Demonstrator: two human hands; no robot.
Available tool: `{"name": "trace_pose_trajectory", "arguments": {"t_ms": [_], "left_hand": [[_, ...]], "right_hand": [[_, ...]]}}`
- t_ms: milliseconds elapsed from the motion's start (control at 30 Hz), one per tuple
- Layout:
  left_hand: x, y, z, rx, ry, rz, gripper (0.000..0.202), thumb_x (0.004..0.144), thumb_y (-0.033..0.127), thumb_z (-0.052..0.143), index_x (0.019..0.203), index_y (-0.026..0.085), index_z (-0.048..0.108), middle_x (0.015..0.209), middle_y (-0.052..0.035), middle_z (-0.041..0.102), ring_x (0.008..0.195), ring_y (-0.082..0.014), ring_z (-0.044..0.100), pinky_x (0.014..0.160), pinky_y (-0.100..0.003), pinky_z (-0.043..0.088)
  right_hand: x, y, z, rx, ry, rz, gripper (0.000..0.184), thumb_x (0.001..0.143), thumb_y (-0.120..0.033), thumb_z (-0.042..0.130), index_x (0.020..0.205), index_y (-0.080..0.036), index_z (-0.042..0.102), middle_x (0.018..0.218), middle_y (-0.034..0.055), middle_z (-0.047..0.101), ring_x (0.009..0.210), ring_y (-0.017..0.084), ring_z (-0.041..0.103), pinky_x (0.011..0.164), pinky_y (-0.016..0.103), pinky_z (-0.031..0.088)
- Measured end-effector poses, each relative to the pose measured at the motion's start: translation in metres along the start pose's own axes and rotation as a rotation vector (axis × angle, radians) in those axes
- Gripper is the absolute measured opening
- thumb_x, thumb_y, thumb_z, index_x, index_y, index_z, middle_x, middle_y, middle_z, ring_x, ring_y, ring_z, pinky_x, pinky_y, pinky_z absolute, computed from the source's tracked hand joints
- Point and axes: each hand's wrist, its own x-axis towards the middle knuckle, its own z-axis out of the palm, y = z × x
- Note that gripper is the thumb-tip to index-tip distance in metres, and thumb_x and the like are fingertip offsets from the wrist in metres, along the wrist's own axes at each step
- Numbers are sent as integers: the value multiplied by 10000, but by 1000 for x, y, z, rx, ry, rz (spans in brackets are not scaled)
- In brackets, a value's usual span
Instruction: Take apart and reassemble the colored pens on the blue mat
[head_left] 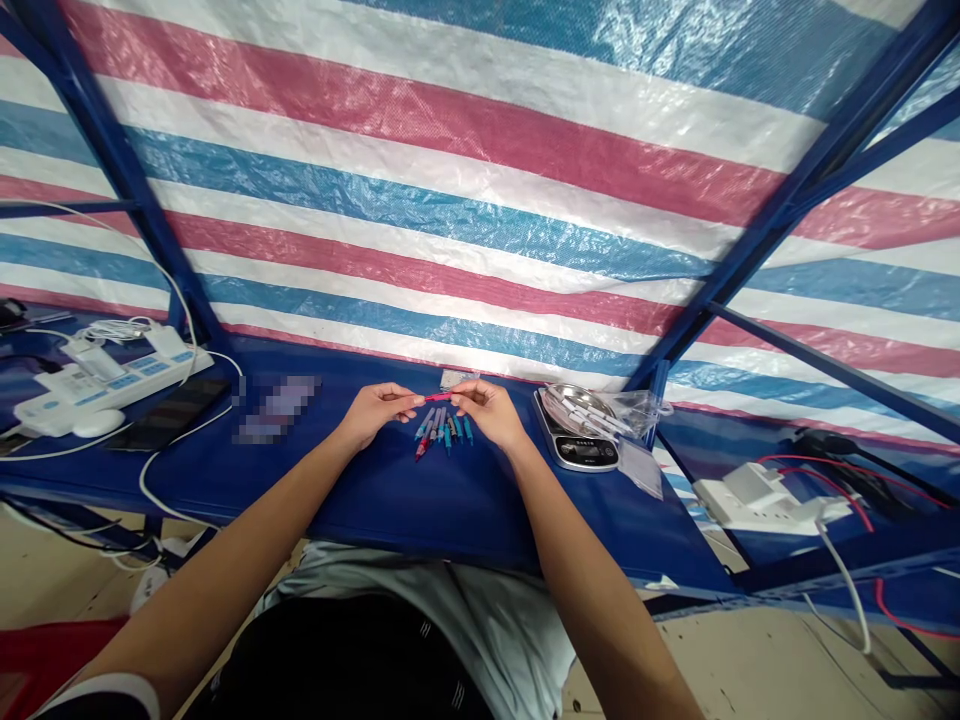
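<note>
L hand [379, 410] & R hand [484, 412] holding red pen [439, 397] betw. them, both grips closed | other pens [442, 435] lying in loose pile on table [390, 510], ctr | scale [576, 447] w/ bowl [571, 405] sitting right

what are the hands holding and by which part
The left hand and right hand pinch a pink pen between their fingertips, one at each end.

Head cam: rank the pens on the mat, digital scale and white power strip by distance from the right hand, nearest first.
1. Pens: on the mat, just below and left of the right hand.
2. Digital scale: to the hand's right.
3. White power strip: far left of the bench.
</note>
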Motion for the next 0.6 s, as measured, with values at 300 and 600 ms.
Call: {"name": "trace_pose_trajectory", "arguments": {"t_ms": [300, 600], "left_hand": [[-9, 14, 5, -330, -215, 23, 518, 769, 365, 982, 1235, 190, 840, 1358, -146, 775, 1321, -315, 710, 1238, -447, 505], [-4, 3, 9, -252, -63, 41, 517, 754, 480, 981, 1135, 150, 864, 1003, -129, 842, 911, -235, 796, 978, -414, 642]], "right_hand": [[0, 3, 7, 157, 70, 27, 387, 749, -476, 952, 996, -204, 830, 912, 48, 817, 830, 231, 773, 850, 412, 664], [-5, 0, 18, 239, 20, 124, 514, 701, -543, 982, 1015, -173, 812, 942, 73, 828, 844, 248, 812, 809, 404, 697]]}}
